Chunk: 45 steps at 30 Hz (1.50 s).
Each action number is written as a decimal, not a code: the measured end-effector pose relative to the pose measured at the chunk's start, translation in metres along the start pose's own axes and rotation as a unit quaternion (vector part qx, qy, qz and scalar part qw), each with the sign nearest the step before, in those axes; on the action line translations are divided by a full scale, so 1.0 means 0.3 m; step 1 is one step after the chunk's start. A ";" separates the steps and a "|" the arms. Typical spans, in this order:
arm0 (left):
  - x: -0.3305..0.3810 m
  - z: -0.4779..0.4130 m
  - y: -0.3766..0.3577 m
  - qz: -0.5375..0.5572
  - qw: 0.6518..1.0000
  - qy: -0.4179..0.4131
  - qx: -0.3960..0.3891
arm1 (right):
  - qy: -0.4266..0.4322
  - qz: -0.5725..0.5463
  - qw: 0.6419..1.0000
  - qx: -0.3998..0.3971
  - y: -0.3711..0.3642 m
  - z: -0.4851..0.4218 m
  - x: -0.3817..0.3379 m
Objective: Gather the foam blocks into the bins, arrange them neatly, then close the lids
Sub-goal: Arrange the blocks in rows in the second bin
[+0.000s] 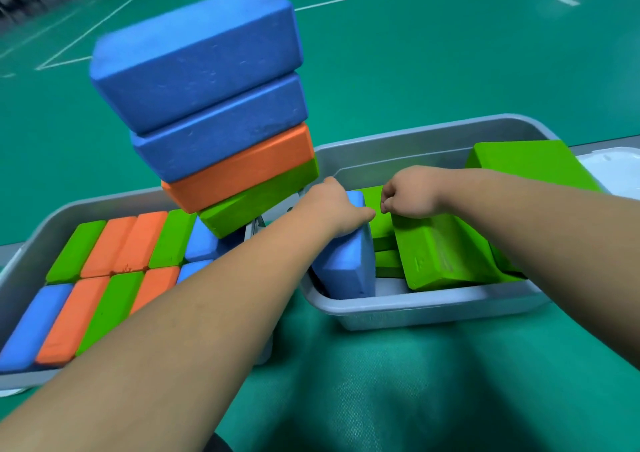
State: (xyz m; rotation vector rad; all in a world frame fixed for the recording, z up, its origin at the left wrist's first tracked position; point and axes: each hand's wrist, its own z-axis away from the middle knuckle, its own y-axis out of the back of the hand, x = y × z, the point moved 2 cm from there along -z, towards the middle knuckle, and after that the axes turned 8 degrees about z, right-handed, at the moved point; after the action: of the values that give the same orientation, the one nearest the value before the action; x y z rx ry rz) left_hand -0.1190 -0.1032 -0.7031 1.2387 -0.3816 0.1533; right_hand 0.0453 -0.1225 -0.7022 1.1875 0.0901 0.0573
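Two grey bins stand side by side on a green floor. The left bin [24,254] holds rows of blue, orange and green foam blocks on edge. On its right end leans a stack [214,105] of two blue blocks, an orange one and a green one. In the right bin [415,309], my left hand [332,205] grips the top of an upright blue block [346,268]. My right hand [412,192] pinches the upper edge of a tilted green block [440,254]. More green blocks lie under and behind it; another green block [530,164] leans at the far right.
A white lid [613,171] lies behind the right bin at the far right. The green sports floor [398,382] with white court lines surrounds the bins. Part of a dark object shows at the upper left corner.
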 end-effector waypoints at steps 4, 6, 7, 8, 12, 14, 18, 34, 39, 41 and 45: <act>0.009 0.016 0.016 -0.008 1.000 -0.010 0.017 | -0.005 -0.010 1.000 0.004 0.005 -0.008 0.016; 0.049 0.040 0.064 -0.012 0.998 -0.026 0.053 | -0.010 -0.053 0.998 0.026 0.023 -0.005 0.030; 0.077 0.055 0.097 -0.008 0.997 -0.036 0.073 | -0.013 -0.082 0.996 0.044 0.035 -0.002 0.040; 0.107 0.070 0.132 -0.001 0.994 -0.045 0.095 | -0.017 -0.112 0.991 0.065 0.048 0.002 0.050; 0.218 0.121 0.274 0.087 0.970 -0.104 0.204 | -0.030 -0.269 0.943 0.195 0.108 0.035 0.080; 0.254 0.128 0.302 0.171 0.946 -0.132 0.241 | -0.048 -0.293 0.906 0.301 0.151 0.052 0.107; 0.298 0.105 0.278 0.355 0.891 -0.154 0.238 | -0.146 -0.176 0.835 0.500 0.256 0.120 0.208; 0.160 -0.084 -0.176 0.263 0.951 -0.017 -0.164 | -0.122 0.152 0.970 0.146 0.091 0.168 0.288; -0.041 -0.139 -0.183 -0.051 0.987 0.048 -0.146 | -0.050 0.147 0.975 0.161 0.069 0.134 0.183; -0.067 -0.145 -0.180 -0.024 0.985 0.067 -0.159 | -0.018 0.132 0.977 0.168 0.071 0.123 0.138; -0.036 -0.113 -0.170 0.060 0.981 0.095 -0.157 | 0.050 0.147 0.973 0.171 0.030 0.105 0.057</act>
State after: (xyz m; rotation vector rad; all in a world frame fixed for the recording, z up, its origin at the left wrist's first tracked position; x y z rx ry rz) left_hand -0.1059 -0.0870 -0.7616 0.8817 -0.3013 0.3003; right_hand 0.0655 -0.1466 -0.6829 1.5355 0.0112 0.3756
